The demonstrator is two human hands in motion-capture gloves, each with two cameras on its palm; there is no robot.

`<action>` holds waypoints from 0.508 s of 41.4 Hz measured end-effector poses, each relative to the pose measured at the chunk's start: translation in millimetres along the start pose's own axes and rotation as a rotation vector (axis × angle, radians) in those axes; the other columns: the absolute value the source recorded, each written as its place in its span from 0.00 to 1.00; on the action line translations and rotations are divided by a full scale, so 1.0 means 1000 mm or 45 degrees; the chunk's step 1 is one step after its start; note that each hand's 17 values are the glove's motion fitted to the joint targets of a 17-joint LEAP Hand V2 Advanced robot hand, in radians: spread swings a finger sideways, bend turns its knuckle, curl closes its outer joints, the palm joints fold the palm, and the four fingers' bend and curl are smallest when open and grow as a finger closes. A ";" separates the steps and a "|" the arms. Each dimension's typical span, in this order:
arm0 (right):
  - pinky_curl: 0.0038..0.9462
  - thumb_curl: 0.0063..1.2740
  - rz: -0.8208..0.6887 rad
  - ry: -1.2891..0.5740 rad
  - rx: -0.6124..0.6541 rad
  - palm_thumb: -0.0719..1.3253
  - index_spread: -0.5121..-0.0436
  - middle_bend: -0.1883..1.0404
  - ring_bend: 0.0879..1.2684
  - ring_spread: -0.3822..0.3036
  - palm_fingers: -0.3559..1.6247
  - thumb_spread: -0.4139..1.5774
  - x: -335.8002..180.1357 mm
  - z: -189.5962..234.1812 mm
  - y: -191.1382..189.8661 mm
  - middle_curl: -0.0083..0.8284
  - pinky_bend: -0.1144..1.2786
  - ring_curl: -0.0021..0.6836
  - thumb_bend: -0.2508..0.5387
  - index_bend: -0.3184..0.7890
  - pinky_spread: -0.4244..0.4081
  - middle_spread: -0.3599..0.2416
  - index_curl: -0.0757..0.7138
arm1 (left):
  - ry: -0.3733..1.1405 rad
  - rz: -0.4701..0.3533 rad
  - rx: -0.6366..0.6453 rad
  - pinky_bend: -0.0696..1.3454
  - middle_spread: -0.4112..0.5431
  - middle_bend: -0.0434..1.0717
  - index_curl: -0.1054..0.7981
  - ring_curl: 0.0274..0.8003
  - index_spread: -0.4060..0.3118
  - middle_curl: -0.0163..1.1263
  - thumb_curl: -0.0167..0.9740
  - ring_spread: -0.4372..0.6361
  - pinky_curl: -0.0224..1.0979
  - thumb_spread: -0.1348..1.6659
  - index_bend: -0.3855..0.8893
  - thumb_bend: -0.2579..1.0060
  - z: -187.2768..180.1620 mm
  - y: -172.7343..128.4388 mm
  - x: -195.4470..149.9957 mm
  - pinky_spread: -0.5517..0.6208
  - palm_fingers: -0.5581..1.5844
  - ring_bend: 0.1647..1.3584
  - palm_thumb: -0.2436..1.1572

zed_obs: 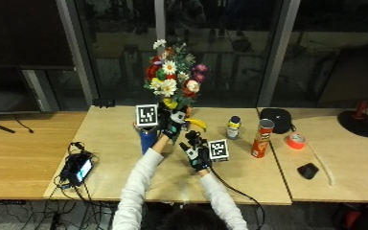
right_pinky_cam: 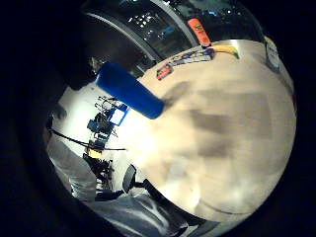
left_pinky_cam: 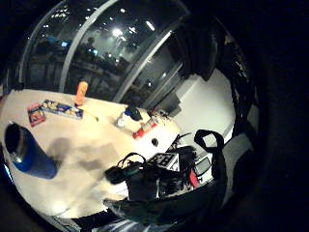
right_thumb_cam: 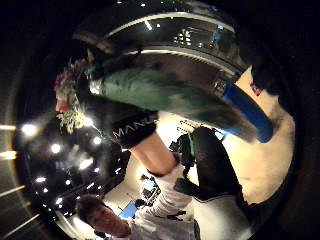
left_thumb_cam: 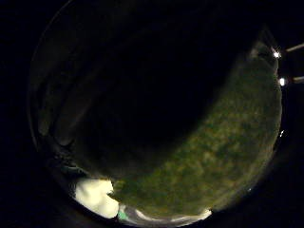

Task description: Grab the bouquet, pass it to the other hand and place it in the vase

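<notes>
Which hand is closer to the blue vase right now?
Left. The left hand holds the bouquet right beside the blue vase; the right hand hovers farther off.

We're in an office or lab after dark, with light wooden tables pushed together before floor-to-ceiling glass walls, a dark monitor at the left, a monitor stand at the right and cables trailing off the table edge.

On my table stand a red chip can and small bottle, a banana just beside them.
</notes>
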State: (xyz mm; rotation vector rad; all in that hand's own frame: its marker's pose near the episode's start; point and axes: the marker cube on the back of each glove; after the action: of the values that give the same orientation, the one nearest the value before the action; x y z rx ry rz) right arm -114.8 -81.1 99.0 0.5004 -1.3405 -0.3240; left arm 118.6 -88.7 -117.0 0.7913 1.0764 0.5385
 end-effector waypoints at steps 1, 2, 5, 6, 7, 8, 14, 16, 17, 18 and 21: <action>0.47 0.46 -0.026 0.016 0.004 0.59 0.56 0.63 0.56 0.31 0.56 0.63 -0.002 -0.001 -0.003 0.64 0.52 0.68 0.22 0.42 0.29 0.36 0.77 | 0.006 0.024 0.023 0.46 0.11 0.62 0.64 0.54 0.15 0.50 0.65 0.08 0.44 0.30 0.57 0.21 0.002 -0.012 0.011 0.15 0.93 0.47 0.82; 0.48 0.45 -0.050 0.039 0.011 0.56 0.56 0.61 0.53 0.32 0.49 0.64 -0.002 -0.004 -0.006 0.63 0.51 0.68 0.22 0.40 0.34 0.37 0.77 | -0.034 0.004 0.046 0.46 0.11 0.62 0.65 0.54 0.14 0.50 0.66 0.07 0.44 0.30 0.58 0.20 -0.001 -0.020 0.016 0.15 0.92 0.47 0.82; 0.48 0.43 -0.136 0.085 0.026 0.53 0.54 0.59 0.46 0.35 0.44 0.67 -0.003 -0.012 -0.012 0.61 0.50 0.65 0.24 0.37 0.42 0.40 0.73 | -0.250 -0.102 0.111 0.47 0.10 0.63 0.67 0.55 0.12 0.50 0.68 0.07 0.44 0.28 0.59 0.19 -0.019 -0.036 0.014 0.14 0.92 0.48 0.83; 0.46 0.43 -0.137 0.092 0.027 0.52 0.53 0.56 0.46 0.35 0.43 0.68 -0.003 -0.015 -0.013 0.59 0.49 0.63 0.25 0.37 0.46 0.41 0.70 | -0.299 -0.111 0.130 0.47 0.10 0.64 0.68 0.56 0.12 0.51 0.68 0.07 0.44 0.28 0.59 0.19 -0.025 -0.041 0.015 0.14 0.91 0.48 0.83; 0.45 0.42 -0.103 0.102 0.026 0.51 0.52 0.54 0.42 0.37 0.39 0.69 -0.001 -0.019 -0.014 0.58 0.50 0.60 0.25 0.34 0.50 0.42 0.67 | -0.334 -0.107 0.149 0.47 0.10 0.64 0.68 0.56 0.11 0.51 0.69 0.06 0.44 0.27 0.59 0.19 -0.031 -0.047 0.017 0.14 0.91 0.48 0.83; 0.45 0.42 -0.046 0.113 0.026 0.50 0.51 0.52 0.41 0.38 0.37 0.70 0.002 -0.023 -0.015 0.57 0.50 0.59 0.26 0.34 0.53 0.43 0.65 | -0.361 -0.096 0.169 0.48 0.09 0.64 0.69 0.56 0.11 0.51 0.69 0.06 0.44 0.27 0.59 0.19 -0.037 -0.054 0.020 0.14 0.91 0.49 0.83; 0.43 0.39 0.194 0.025 0.044 0.48 0.45 0.43 0.36 0.48 0.27 0.73 -0.003 -0.044 -0.025 0.51 0.53 0.53 0.28 0.35 0.66 0.51 0.56 | -0.455 -0.054 0.278 0.49 0.09 0.64 0.72 0.58 0.10 0.51 0.72 0.06 0.45 0.25 0.60 0.19 -0.065 -0.084 0.027 0.13 0.90 0.50 0.83; 0.42 0.39 0.230 -0.017 0.056 0.47 0.43 0.40 0.35 0.50 0.24 0.73 -0.006 -0.049 -0.029 0.49 0.54 0.51 0.28 0.35 0.69 0.53 0.52 | -0.508 -0.035 0.307 0.49 0.09 0.64 0.73 0.58 0.10 0.51 0.73 0.06 0.45 0.25 0.60 0.19 -0.073 -0.088 0.028 0.13 0.90 0.50 0.83; 0.42 0.38 0.244 -0.034 0.065 0.47 0.41 0.38 0.34 0.53 0.22 0.74 -0.005 -0.051 -0.031 0.48 0.54 0.50 0.28 0.35 0.71 0.55 0.51 | -0.532 -0.025 0.320 0.50 0.09 0.64 0.73 0.58 0.10 0.51 0.74 0.06 0.45 0.25 0.60 0.18 -0.077 -0.090 0.027 0.13 0.90 0.50 0.83; 0.42 0.38 0.255 -0.048 0.075 0.47 0.41 0.38 0.33 0.55 0.20 0.74 -0.004 -0.053 -0.034 0.48 0.54 0.49 0.28 0.36 0.73 0.56 0.50 | -0.552 -0.016 0.333 0.50 0.09 0.64 0.73 0.58 0.10 0.51 0.74 0.06 0.45 0.25 0.60 0.18 -0.080 -0.091 0.026 0.13 0.90 0.50 0.83; 0.41 0.37 0.282 -0.068 0.095 0.47 0.40 0.38 0.31 0.59 0.18 0.75 0.002 -0.059 -0.041 0.47 0.54 0.47 0.29 0.37 0.75 0.59 0.47 | -0.580 -0.004 0.361 0.50 0.09 0.64 0.74 0.58 0.09 0.51 0.75 0.06 0.45 0.25 0.59 0.18 -0.087 -0.093 0.018 0.13 0.90 0.51 0.83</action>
State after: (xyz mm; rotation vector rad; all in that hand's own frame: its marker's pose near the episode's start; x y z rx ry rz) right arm -54.3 -107.7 70.3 0.4026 -1.4492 -0.1062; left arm 47.2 -106.6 -222.1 1.0985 0.7353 0.1856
